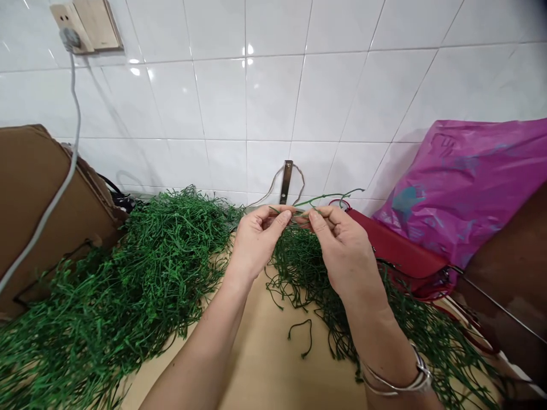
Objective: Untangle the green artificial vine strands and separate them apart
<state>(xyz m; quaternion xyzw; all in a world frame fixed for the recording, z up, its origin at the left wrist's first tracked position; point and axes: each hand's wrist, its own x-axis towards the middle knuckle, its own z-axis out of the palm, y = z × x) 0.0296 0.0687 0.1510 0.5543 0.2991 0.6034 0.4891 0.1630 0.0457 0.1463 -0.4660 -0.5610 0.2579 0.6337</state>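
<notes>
A set of twisted silver wire bangles (399,378) on the right wrist lies nearest the camera, with two bare forearms rising from the table's near edge. The left hand (256,242) and right hand (344,250) meet above the middle of the table, each grip clenched in a thumb-and-finger pinch on a thin green plastic vine strand (327,199). The strand's free end curls up and to the right, and a small greyish section between the fingertips is too blurred to identify. The pale wooden table (265,359) carries a large tangled heap of green artificial vines (128,279) along its left side, and a second tangled heap of green vines (307,267) directly below the hands, trailing toward the right corner. A short loose green vine piece (301,336) lies apart on the bare wood. Along the back right edge sit a red leather handbag (404,250) and a crumpled magenta plastic bag (461,188). A brown cardboard sheet (38,193) leans at the back left corner, crossed by a grey cable (72,114) from a beige wall socket (70,28) on the white tiled wall (239,97). A metal bracket (286,182) is fixed to the tiles behind the hands.
</notes>
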